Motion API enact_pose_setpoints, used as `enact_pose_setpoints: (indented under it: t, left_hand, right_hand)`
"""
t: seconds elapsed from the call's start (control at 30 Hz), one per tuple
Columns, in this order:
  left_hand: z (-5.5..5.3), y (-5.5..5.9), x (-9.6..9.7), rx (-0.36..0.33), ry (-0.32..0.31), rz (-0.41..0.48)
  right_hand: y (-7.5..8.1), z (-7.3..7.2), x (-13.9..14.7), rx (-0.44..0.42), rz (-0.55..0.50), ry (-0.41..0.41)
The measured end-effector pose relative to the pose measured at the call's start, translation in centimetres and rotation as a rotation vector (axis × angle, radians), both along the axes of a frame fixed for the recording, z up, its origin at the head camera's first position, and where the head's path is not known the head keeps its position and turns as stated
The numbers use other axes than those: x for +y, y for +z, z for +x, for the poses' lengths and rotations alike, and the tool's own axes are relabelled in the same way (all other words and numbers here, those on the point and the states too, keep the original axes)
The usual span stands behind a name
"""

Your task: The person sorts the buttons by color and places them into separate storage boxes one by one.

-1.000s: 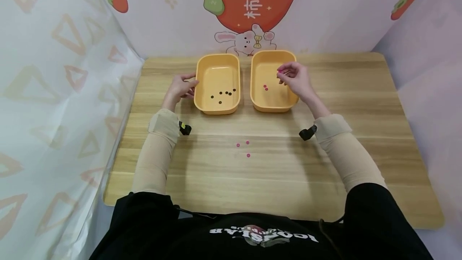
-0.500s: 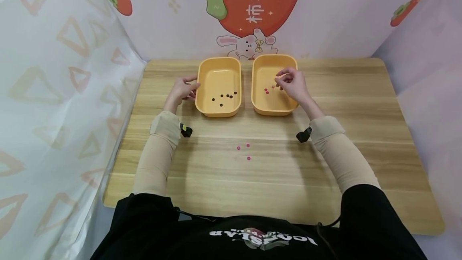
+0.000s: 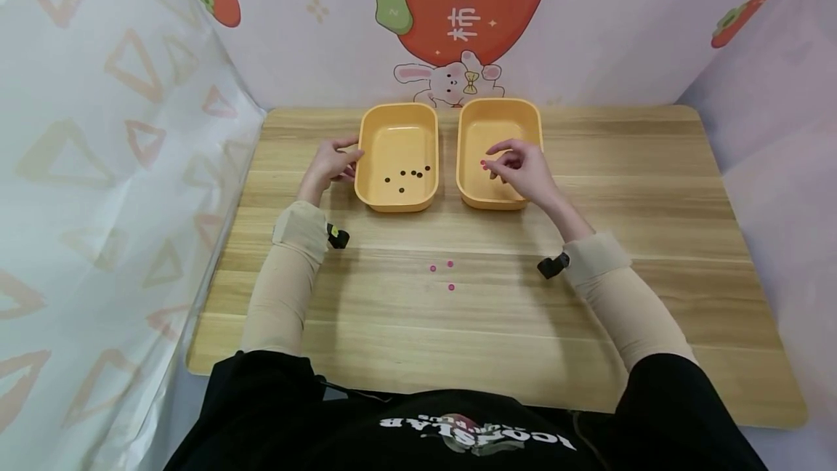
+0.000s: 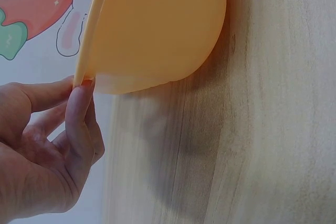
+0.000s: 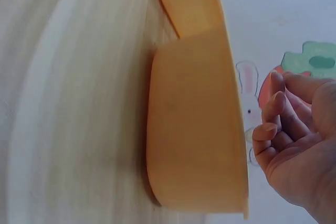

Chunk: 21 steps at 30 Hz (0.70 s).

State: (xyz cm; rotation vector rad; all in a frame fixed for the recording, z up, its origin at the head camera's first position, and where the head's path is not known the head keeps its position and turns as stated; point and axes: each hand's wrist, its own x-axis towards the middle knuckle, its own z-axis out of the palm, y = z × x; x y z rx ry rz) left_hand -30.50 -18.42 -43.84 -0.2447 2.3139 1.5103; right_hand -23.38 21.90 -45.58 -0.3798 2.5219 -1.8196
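Thumb and fingers of my left hand [image 3: 329, 168] pinch the outer rim of the left yellow tray [image 3: 396, 145]; the left wrist view shows this rim grip up close. Several small black beads [image 3: 402, 173] lie inside that tray. My right hand [image 3: 528, 171] hovers over the right yellow tray [image 3: 500, 118], its fingers loosely bent and thumb close to the index fingertip. Nothing shows between those fingertips in the right wrist view. Small pink beads [image 3: 484, 164] lie in the right tray, partly hidden by the hand. On the table, three pink beads [image 3: 451, 287] lie in front of the trays.
Both trays stand side by side near the back of the wooden table [image 3: 621, 296], a narrow gap between them. A printed cloth [image 3: 288, 35] hangs right behind the table. Another cloth [image 3: 98, 202] hangs along the left side.
My right hand has let a pink bead drop into the right tray, then moved left and nearer to me over it. The left hand keeps its hold on the rim.
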Motion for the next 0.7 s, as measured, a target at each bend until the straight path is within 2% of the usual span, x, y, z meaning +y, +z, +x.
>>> enact_pose_setpoints:
  t: [0.2,0.33,0.5,0.7]
  left_hand:
    - [-0.5,1.0,0.2,0.020,-0.008,0.008]
    - [-0.6,1.4,0.2,0.039,-0.014,0.004]
    - [0.1,1.2,0.0,0.020,-0.014,-0.010]
    - [0.9,0.5,0.0,-0.007,-0.017,-0.005]
  right_hand:
    - [0.8,2.5,-1.5,0.042,-0.018,0.043]
    - [0.6,4.2,-2.5,0.045,-0.016,0.081]
    - [-0.5,6.7,-3.4,-0.010,0.037,0.205]
    - [-2.5,8.6,-3.9,-0.003,0.138,0.337]
